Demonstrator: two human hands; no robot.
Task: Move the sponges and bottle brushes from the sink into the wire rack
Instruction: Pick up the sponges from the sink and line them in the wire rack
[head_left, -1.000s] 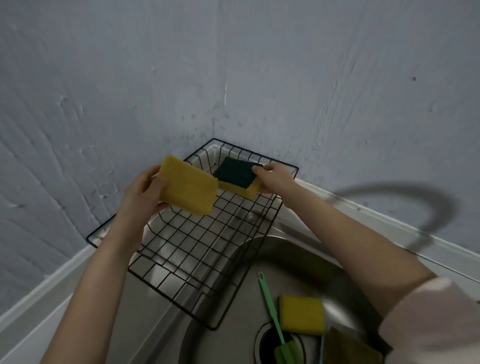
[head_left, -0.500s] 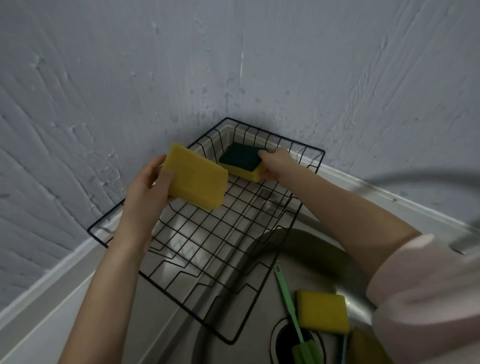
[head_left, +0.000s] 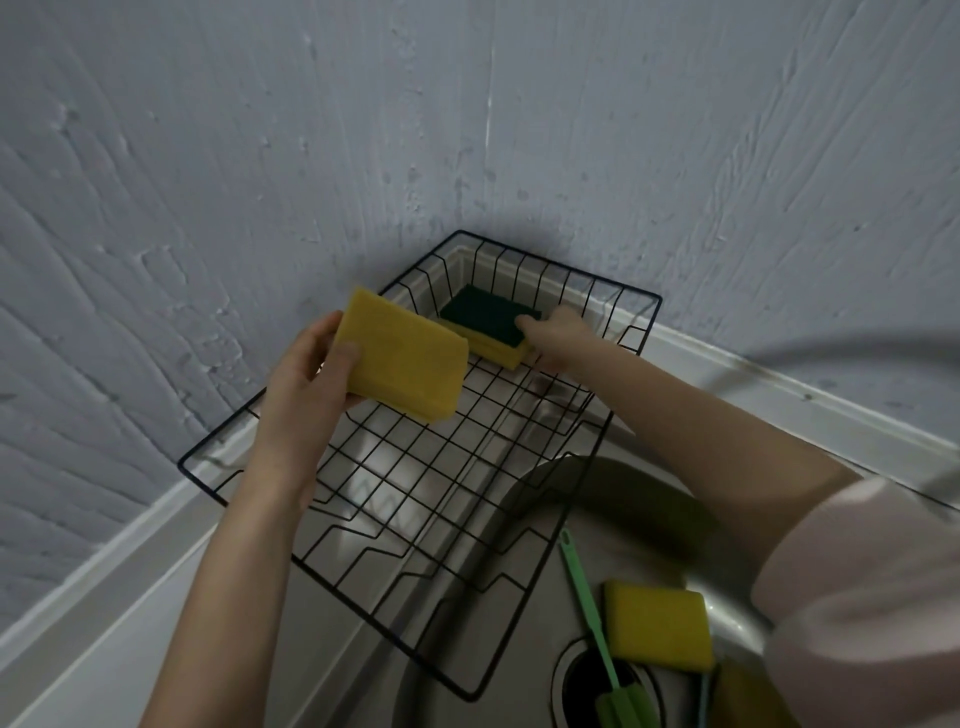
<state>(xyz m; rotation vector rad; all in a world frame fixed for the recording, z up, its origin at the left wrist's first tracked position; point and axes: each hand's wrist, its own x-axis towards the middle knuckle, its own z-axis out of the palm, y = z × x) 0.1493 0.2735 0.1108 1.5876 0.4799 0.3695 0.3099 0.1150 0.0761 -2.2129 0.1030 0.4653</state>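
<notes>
My left hand (head_left: 306, 395) grips a yellow sponge (head_left: 402, 358), yellow face up, above the left part of the black wire rack (head_left: 431, 525). My right hand (head_left: 558, 338) holds a green-topped yellow sponge (head_left: 488, 325) low in the rack's far corner, fingers still on its right end. In the steel sink (head_left: 524, 519) lie another yellow sponge (head_left: 657, 623) and a green bottle brush (head_left: 597, 639) with its head over the drain. A thin blue handle (head_left: 701, 696) and a dark sponge (head_left: 748, 696) show at the bottom edge.
The rack sits on the counter corner against grey-blue walls, its near right part overhanging the sink. A faucet (head_left: 940, 483) shows blurred at the right edge. My right sleeve (head_left: 857, 597) covers the sink's right side.
My right hand has lowered the green-topped sponge deeper into the rack's far corner. The left hand with the yellow sponge has held about still. My head has moved closer.
</notes>
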